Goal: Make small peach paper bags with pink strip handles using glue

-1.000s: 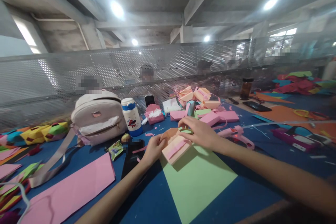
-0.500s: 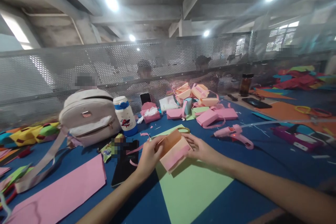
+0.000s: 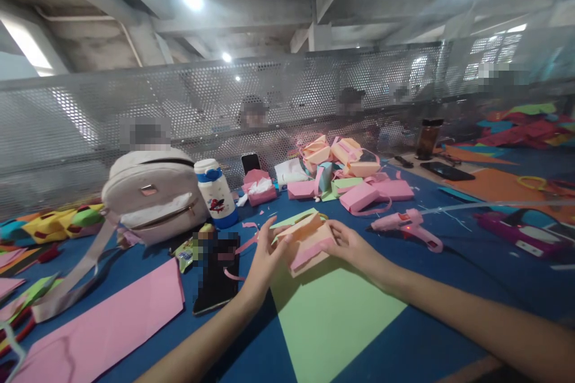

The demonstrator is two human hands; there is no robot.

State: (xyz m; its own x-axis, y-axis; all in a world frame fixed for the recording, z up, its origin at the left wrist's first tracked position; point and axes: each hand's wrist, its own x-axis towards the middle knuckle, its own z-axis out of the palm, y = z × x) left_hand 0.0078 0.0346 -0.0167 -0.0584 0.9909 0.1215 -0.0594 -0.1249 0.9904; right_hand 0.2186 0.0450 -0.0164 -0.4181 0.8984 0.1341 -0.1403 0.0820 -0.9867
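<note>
A small folded paper box (image 3: 305, 240), orange with a pink band, is lifted just above a light green paper sheet (image 3: 335, 317) on the blue table. My left hand (image 3: 263, 263) grips its left end, and a thin pink strip trails down from there. On the box's right side my right hand (image 3: 350, 245) holds it with curled fingers. Both forearms reach in from the bottom edge.
A pink glue gun (image 3: 406, 226) lies right of my hands. A black phone (image 3: 217, 272), a white backpack (image 3: 150, 194) and a water bottle (image 3: 216, 191) sit left. Finished paper boxes (image 3: 354, 182) pile up behind. A large pink sheet (image 3: 103, 326) lies at lower left. People sit beyond the mesh screen (image 3: 287, 102).
My right hand came off the top of the box and took its right side. Both hands lifted and tilted the box, showing its orange face.
</note>
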